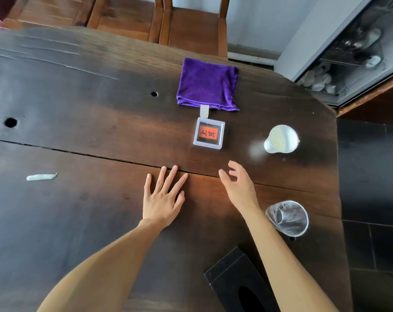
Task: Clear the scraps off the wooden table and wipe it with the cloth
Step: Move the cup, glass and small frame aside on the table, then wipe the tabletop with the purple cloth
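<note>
A folded purple cloth (208, 84) lies on the dark wooden table (78, 113), far of centre. My left hand (163, 197) lies flat on the table with its fingers spread, holding nothing. My right hand (238, 185) hovers just to its right, fingers relaxed and slightly curled, empty. A small pale scrap (41, 177) lies on the table at the left. A crumpled clear plastic cup (287, 218) lies on its side by my right forearm. A white paper cup (281, 139) stands to the right of my right hand.
A small clear square box with a red card (209, 134) sits just in front of the cloth. A black tissue box (240, 282) stands at the near edge. Wooden chairs (191, 21) stand beyond the table. A glass cabinet (359, 48) is at the right.
</note>
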A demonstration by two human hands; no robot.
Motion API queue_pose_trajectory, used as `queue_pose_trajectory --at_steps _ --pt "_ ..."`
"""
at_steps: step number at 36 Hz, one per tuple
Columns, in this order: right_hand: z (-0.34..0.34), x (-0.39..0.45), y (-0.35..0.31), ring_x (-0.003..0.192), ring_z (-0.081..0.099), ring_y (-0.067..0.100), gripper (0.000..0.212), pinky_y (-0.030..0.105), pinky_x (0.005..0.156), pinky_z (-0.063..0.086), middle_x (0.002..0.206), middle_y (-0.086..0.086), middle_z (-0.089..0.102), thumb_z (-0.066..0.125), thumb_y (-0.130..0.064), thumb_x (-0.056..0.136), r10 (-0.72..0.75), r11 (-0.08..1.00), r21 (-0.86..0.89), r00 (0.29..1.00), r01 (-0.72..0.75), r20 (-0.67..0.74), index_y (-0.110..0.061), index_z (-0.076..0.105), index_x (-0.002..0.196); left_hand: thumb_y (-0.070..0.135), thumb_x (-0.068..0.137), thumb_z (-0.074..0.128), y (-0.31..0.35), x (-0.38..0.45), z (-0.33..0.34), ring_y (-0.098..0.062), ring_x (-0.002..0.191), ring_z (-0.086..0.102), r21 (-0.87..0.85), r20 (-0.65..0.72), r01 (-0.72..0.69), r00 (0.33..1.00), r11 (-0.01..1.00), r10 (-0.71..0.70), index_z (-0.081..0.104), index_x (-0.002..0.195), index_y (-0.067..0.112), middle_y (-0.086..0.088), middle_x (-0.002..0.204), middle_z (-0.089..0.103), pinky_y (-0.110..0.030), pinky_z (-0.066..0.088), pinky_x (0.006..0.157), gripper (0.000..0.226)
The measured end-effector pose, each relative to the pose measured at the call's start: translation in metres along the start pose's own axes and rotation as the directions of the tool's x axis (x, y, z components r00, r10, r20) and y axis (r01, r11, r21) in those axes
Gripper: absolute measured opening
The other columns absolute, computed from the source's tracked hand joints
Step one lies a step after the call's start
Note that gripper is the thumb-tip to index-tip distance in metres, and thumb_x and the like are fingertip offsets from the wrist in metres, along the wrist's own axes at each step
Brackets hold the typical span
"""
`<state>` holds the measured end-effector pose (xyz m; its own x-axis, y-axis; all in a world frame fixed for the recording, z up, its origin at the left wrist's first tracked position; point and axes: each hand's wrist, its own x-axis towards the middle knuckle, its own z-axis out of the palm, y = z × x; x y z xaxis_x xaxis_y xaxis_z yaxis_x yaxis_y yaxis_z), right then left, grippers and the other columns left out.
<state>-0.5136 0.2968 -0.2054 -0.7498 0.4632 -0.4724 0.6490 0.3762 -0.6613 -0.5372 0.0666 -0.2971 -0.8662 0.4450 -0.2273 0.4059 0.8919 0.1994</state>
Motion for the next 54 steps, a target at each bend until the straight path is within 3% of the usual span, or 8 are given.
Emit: queue_pose_trajectory --at_steps 5,11,15,18,29,41,48,54 --pt "-0.009 -0.030 -0.003 0.130 0.053 0.015 0.049 0.025 0.097 0.041 0.151 -0.004 0.049 0.057 -0.047 0.099 0.013 0.999 -0.030 1.000 -0.013 0.012 -0.032 0.046 0.144 0.052 0.102 0.008 -0.001 0.002 -0.014 -0.013 0.154 -0.024 -0.035 0.117 -0.002 0.993 0.999 0.006 -0.010 0.156 0.055 0.017 0.169 -0.017 -0.047 -0.020 0.123 0.056" --pt "-0.017 -0.060 -0.013 0.130 0.054 0.016 0.048 0.025 0.097 0.041 0.150 -0.003 0.051 0.056 -0.048 0.100 0.005 0.999 -0.051 0.999 -0.003 0.045 -0.031 0.047 0.144 0.035 0.105 0.030 0.001 0.005 -0.052 -0.014 0.158 -0.008 -0.108 0.237 0.011 0.971 0.994 0.015 0.022 0.158 0.046 0.015 0.171 -0.001 -0.049 -0.003 0.126 0.054" --pt "-0.023 -0.073 -0.020 0.134 0.050 0.016 0.047 0.028 0.102 0.041 0.152 -0.004 0.049 0.055 -0.047 0.100 -0.033 0.996 -0.075 0.998 0.037 0.057 -0.030 0.047 0.144 0.029 0.105 0.036 0.009 -0.002 -0.087 -0.014 0.149 0.034 -0.216 0.255 0.107 0.966 0.971 -0.050 0.056 0.142 0.035 0.009 0.163 0.035 -0.040 0.028 0.117 0.043" --pt "-0.026 -0.081 -0.028 0.138 0.047 0.017 0.049 0.038 0.111 0.042 0.155 -0.004 0.046 0.054 -0.048 0.100 -0.079 0.990 -0.113 0.995 0.085 0.060 -0.030 0.045 0.145 0.027 0.104 0.038 0.011 -0.018 -0.114 -0.018 0.126 0.055 -0.227 0.108 0.103 0.991 0.968 -0.080 0.063 0.129 0.032 0.009 0.144 0.055 -0.035 0.038 0.101 0.036" --pt "-0.036 -0.121 -0.064 0.150 0.032 0.026 0.063 0.045 0.118 0.035 0.164 0.005 0.034 0.048 -0.053 0.100 -0.432 0.733 -0.565 0.901 0.379 0.043 -0.020 0.042 0.153 0.035 0.099 0.049 -0.026 -0.080 -0.167 -0.020 0.143 0.043 -0.104 -0.307 0.049 0.949 0.993 -0.079 0.061 0.128 0.038 0.001 0.156 0.046 -0.045 0.033 0.113 0.031" --pt "0.036 -0.125 -0.120 0.152 0.028 0.034 0.066 0.056 0.120 0.028 0.167 0.009 0.026 0.036 -0.057 0.102 -0.443 0.671 -0.687 0.894 0.278 -0.071 -0.020 0.039 0.156 0.048 0.100 0.026 -0.137 -0.067 -0.187 -0.020 0.157 0.019 -0.036 -0.163 0.081 0.983 0.996 -0.086 0.039 0.155 0.040 0.003 0.170 0.020 -0.053 0.016 0.125 0.057" --pt "0.089 -0.077 -0.141 0.149 0.035 0.034 0.072 0.058 0.116 0.034 0.164 0.010 0.032 0.026 -0.061 0.097 -0.388 0.695 -0.694 0.911 0.188 -0.142 -0.019 0.042 0.154 0.046 0.097 0.032 -0.222 0.002 -0.177 -0.028 0.148 0.040 -0.027 -0.193 0.043 0.980 0.999 -0.047 0.052 0.148 0.035 -0.001 0.163 0.038 -0.060 0.034 0.116 0.056" --pt "0.115 -0.021 -0.159 0.145 0.040 0.038 0.070 0.059 0.111 0.043 0.161 0.014 0.038 0.029 -0.056 0.098 -0.393 0.689 -0.705 0.903 0.167 -0.171 -0.016 0.044 0.153 0.047 0.099 0.028 -0.271 0.065 -0.150 -0.027 0.153 0.030 0.018 -0.163 0.005 0.987 1.000 -0.002 0.045 0.152 0.039 -0.002 0.167 0.029 -0.060 0.025 0.120 0.056"
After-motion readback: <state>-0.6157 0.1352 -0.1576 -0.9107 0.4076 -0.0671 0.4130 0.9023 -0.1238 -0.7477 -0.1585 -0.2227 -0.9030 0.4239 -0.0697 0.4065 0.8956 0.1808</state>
